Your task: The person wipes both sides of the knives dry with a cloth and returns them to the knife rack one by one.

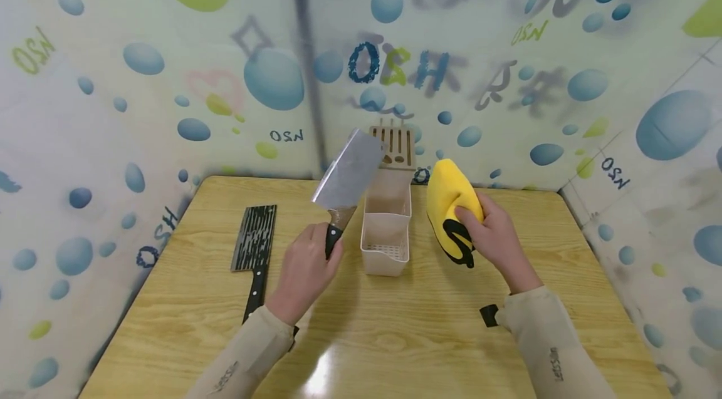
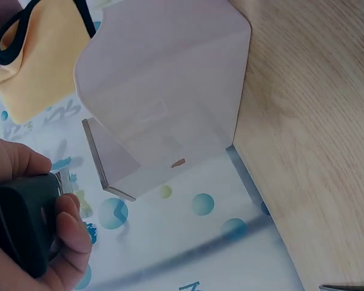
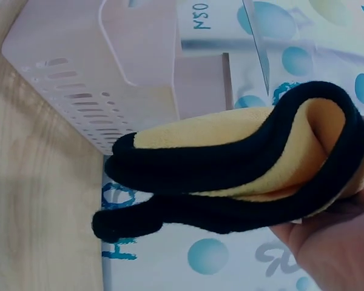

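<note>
Midway across the wooden table (image 1: 395, 336), near the patterned wall (image 1: 485, 129), stands a pale slotted holder (image 1: 386, 264); a dark-streaked cleaver (image 1: 258, 239) lies to its left, handle running toward the left sleeve (image 1: 251, 355). The left hand (image 1: 301, 270) has its fingers curled round the handle of a plain cleaver (image 1: 351, 173), blade above the knuckles; whether that blade touches the holder is hard to judge. The right hand (image 1: 496, 233) pinches a folded yellow cloth (image 1: 442, 198) between thumb and fingers, just right of the holder.
</note>
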### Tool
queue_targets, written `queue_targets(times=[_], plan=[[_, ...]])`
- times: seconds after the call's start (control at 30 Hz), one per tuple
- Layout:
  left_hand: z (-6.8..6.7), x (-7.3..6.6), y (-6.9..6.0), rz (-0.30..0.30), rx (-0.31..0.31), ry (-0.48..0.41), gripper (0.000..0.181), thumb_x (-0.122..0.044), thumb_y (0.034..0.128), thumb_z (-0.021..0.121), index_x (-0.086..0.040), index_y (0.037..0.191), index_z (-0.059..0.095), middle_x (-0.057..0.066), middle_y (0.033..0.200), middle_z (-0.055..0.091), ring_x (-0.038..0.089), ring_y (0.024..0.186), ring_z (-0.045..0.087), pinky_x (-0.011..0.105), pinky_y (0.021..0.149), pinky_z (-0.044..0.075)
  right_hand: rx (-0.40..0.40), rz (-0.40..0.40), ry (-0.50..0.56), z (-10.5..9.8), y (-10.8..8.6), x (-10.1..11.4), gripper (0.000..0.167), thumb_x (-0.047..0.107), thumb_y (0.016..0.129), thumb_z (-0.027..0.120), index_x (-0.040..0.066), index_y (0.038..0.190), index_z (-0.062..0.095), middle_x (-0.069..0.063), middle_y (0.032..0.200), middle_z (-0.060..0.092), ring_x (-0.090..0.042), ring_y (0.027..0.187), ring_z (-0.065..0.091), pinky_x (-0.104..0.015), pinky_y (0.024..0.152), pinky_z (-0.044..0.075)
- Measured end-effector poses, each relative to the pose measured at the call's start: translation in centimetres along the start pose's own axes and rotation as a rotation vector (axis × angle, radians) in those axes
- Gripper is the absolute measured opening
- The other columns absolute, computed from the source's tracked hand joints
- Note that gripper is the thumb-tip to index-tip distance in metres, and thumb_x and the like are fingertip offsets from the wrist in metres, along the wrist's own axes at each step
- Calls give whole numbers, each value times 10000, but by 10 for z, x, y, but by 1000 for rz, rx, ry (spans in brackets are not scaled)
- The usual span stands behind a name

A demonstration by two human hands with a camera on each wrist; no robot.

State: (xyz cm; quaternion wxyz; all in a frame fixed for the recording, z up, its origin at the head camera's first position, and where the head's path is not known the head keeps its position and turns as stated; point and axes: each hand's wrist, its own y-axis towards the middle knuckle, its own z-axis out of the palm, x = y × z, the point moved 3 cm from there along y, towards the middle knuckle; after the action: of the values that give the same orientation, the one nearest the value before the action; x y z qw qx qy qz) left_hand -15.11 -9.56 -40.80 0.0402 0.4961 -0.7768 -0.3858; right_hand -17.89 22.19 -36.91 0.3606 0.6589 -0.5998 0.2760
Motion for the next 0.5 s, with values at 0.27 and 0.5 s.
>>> queue_targets(times=[0.27, 0.5], plan=[[6, -3, 7, 42, 26, -14, 194, -89, 920, 741, 50, 986, 624, 122, 781, 593, 197, 611, 518, 318, 489, 446, -55, -86, -31, 5, 11, 18, 335, 215, 1047, 563, -11, 1294, 576, -185, 951, 607, -277, 754, 562, -368, 664, 492], [11, -6, 13, 62, 63, -45, 125, -66, 955, 699, 27, 970, 617, 104, 778, 595, 173, 611, 490, 299, 505, 412, -118, -155, -40, 8, 20, 31, 355, 184, 1026, 559, -13, 1322, 575, -208, 958, 642, -303, 752, 582, -379, 655, 492]])
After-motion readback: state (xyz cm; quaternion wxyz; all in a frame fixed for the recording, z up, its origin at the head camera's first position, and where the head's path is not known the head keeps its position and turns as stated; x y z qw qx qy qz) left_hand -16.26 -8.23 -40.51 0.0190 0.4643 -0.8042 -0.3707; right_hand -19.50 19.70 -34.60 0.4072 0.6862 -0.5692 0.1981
